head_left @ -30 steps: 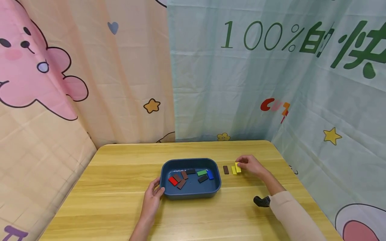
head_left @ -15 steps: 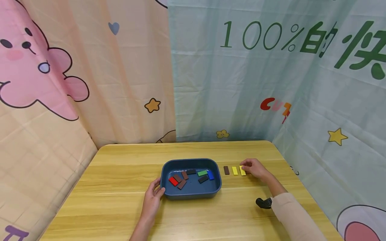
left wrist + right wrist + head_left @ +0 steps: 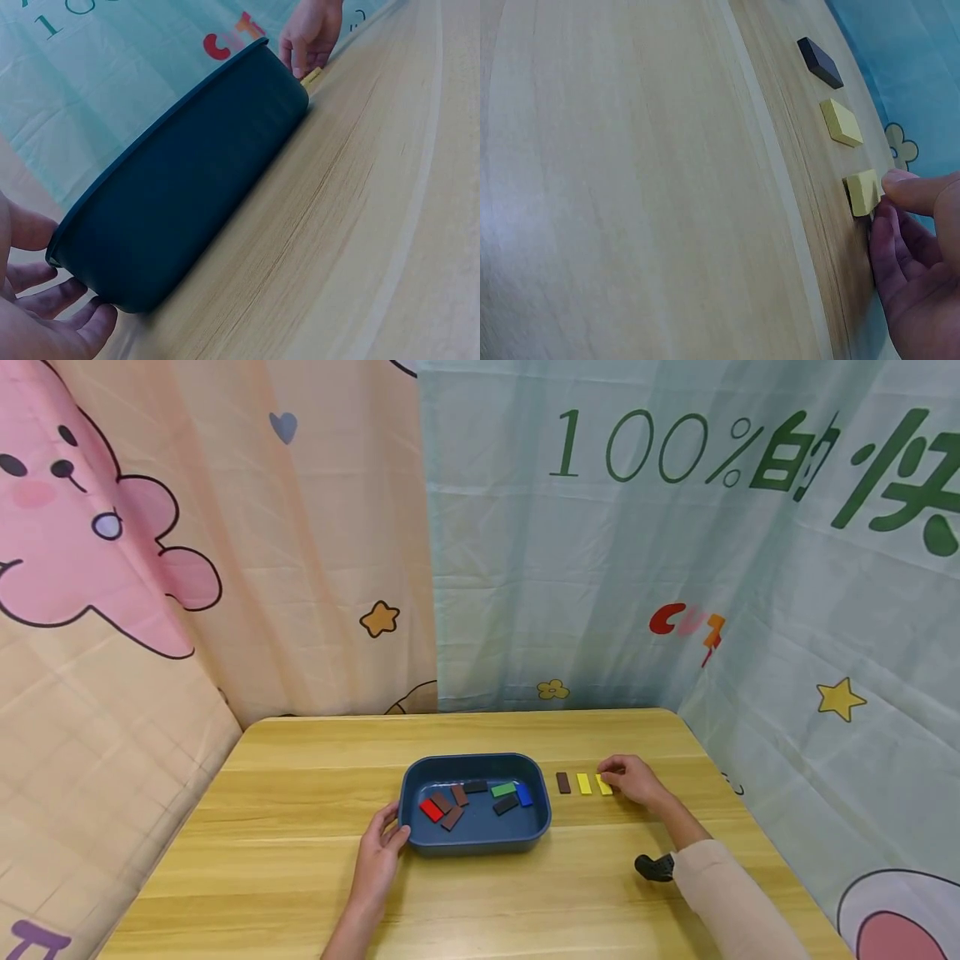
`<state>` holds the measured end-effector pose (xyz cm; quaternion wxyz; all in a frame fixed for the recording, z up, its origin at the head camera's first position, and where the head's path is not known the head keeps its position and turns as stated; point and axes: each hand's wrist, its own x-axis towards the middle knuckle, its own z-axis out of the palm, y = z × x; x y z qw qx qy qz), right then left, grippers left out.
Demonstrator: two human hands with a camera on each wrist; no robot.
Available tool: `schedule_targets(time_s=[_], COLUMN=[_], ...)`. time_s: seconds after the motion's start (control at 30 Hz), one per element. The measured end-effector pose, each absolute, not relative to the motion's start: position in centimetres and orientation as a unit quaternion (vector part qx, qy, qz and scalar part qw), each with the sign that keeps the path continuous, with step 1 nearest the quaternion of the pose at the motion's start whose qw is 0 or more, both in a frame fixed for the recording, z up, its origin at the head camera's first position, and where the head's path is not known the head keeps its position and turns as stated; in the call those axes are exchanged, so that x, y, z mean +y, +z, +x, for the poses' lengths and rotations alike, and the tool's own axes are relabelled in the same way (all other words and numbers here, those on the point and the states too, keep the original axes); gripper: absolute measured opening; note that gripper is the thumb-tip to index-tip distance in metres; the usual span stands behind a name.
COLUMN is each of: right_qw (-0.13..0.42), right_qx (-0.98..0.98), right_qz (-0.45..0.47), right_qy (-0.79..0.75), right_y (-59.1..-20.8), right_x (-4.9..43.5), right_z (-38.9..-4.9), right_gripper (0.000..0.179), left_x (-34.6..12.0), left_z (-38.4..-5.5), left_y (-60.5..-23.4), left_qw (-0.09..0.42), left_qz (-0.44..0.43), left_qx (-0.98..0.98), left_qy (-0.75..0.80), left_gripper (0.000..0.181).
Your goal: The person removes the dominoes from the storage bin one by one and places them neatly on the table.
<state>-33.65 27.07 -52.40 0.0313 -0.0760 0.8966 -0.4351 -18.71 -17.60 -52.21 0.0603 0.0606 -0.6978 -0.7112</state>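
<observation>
My right hand (image 3: 632, 779) pinches a yellow domino block (image 3: 865, 192) between thumb and fingertips at the right end of a short row, close over the tabletop. To its left lie a second yellow block (image 3: 584, 783) and a dark brown block (image 3: 563, 782), spaced apart. A dark blue plastic basin (image 3: 480, 848) stands left of the row. My left hand (image 3: 377, 850) grips the basin's left end, thumb at the rim and fingers curled along the outer wall. Inside the basin lie a red block (image 3: 431, 811), a green block (image 3: 503, 790), a blue block (image 3: 523, 795) and several brown and black ones.
The wooden table (image 3: 285, 827) has rounded back corners, with printed curtains (image 3: 330, 568) hanging behind and beside it. A black curved object (image 3: 654, 867) is at the right sleeve's cuff (image 3: 693, 853).
My right hand has moved right and lowered the yellow block from beside the other yellow one to the end of the row. The left hand and basin have stayed put.
</observation>
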Motion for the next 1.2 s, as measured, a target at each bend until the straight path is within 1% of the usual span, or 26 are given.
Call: schedule_targets(time_s=[0.13,0.37,0.7,1.2], right_qw=[0.028,0.034,0.029,0.040], right_qx=[0.894,0.902,0.906,0.897], right_qz=[-0.073,-0.060,-0.087,-0.163], right_qy=[-0.442,-0.426,-0.414,-0.408], right_y=[-52.4,-51.9,-50.0,-48.0], right_x=[26.9,26.7,25.5,21.9], right_z=[-33.5,-33.7,-33.7,-34.0], right_gripper=[0.013,0.017,0.021,0.024], left_x=[-17.6,-17.6,-17.7,-17.6], left_z=[-18.7,-18.8,-18.7,-18.8], left_y=[-52.2,-52.3,-52.4,-52.4], left_qw=[0.060,0.061,0.061,0.069], left_qz=[0.059,0.058,0.055,0.056], left_qx=[-0.699,-0.700,-0.698,-0.695], left_qy=[-0.710,-0.709,-0.711,-0.713], left_gripper=[0.049,0.049,0.049,0.048])
